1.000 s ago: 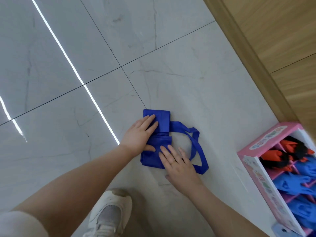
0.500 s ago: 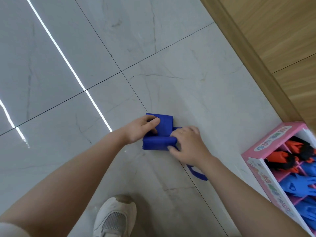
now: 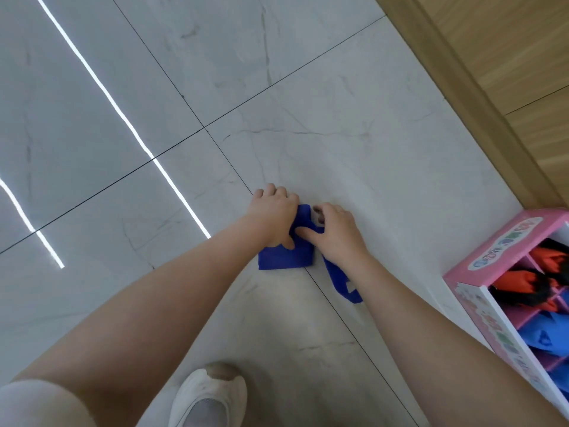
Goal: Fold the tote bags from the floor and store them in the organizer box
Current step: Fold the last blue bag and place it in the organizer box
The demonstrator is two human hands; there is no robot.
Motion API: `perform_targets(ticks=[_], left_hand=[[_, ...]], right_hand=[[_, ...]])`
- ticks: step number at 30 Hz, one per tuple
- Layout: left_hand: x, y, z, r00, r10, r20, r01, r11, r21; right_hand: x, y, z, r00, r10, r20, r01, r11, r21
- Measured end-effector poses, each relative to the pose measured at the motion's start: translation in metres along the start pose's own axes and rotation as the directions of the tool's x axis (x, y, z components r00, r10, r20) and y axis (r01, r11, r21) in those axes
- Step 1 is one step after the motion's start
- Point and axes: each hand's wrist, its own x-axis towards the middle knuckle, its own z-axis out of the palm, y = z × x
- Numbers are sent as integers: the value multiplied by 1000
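Folding stage. A royal-blue fabric tote bag (image 3: 284, 257), already reduced to a small thick packet, lies on the pale marble-effect tiled floor (image 3: 338, 134). The left hand (image 3: 272, 218) curls over the packet's far edge and presses it down, thumb on the cloth. The right hand (image 3: 337, 234) rests beside it with fingers bent, thumb pinching the fabric where the blue strap handle (image 3: 340, 280) leaves the packet; the strap trails loose on the floor towards the person. The pink cardboard organizer box (image 3: 480, 257) stands well apart at right, its cells holding folded orange and blue bags. Judged next: wind or tuck the loose strap, then carry the packet to a free cell.
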Motion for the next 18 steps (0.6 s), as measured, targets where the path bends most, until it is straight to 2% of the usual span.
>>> perform_targets(ticks=[3, 5, 7, 10, 13, 15, 17, 18], left_hand=[[-8, 5, 0, 992, 125, -32, -127, 990, -60], [-22, 7, 5, 969, 238, -73, -237, 971, 21], [-35, 7, 12, 934, 330, -138, -323, 944, 72], [-46, 12, 19, 911, 377, -166, -381, 925, 9], [-48, 21, 22, 909, 391, -140, -395, 919, 1], [-52, 19, 22, 890, 411, -195, -413, 910, 36], [-61, 12, 16, 831, 472, -294, -472, 878, 75], [-66, 7, 13, 786, 518, -338, -514, 851, 107]], right_hand=[[-10, 12, -6, 992, -91, 82, 99, 991, -94], [-21, 19, -8, 983, -128, 129, 153, 965, -212], [-35, 26, -9, 982, -101, 159, 139, 959, -248], [-53, 29, -5, 974, -62, 219, 82, 993, -84], [-61, 32, 5, 973, -99, 207, 93, 995, 37], [-67, 30, -1, 964, -57, 258, 3, 979, 206], [-75, 26, -15, 914, -12, 406, -206, 847, 490], [-79, 25, -23, 883, 0, 470, -302, 766, 567]])
